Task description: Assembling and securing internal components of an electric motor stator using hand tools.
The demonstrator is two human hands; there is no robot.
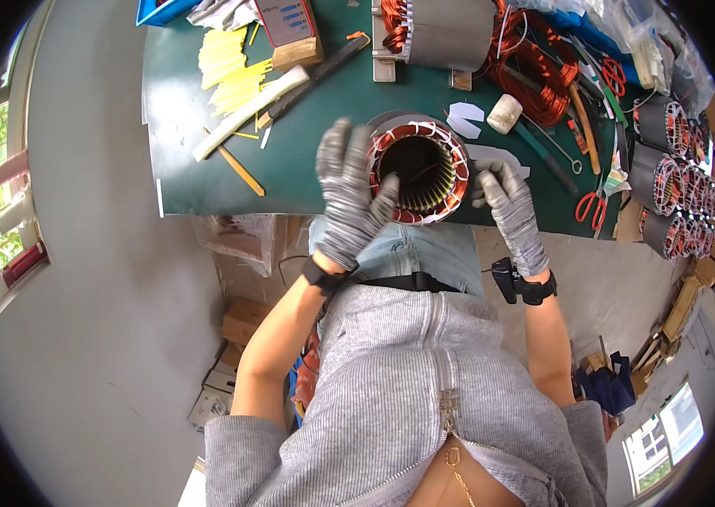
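Note:
A motor stator (457,188) stands at the near edge of the green table, in front of my body. White lacing ties its copper end windings, and yellowish slot liners show inside the dark bore. My left hand (345,198), in a grey striped glove, is at the stator's left side. Its fingers point away from me, slightly blurred, and the thumb reaches over the winding rim. On the other side, my gloved right hand (508,203) has its fingers bent and drawn together close to the stator's right edge. Whatever lies between those fingertips is too small to make out.
A larger stator (448,34) with copper coils (535,89) lies at the back. Yellow strips (226,68), a white bar (252,114) and a wooden stick (241,171) are left. Rightward are a white-headed mallet (505,114), red scissors (591,209) and several laced stators (670,182).

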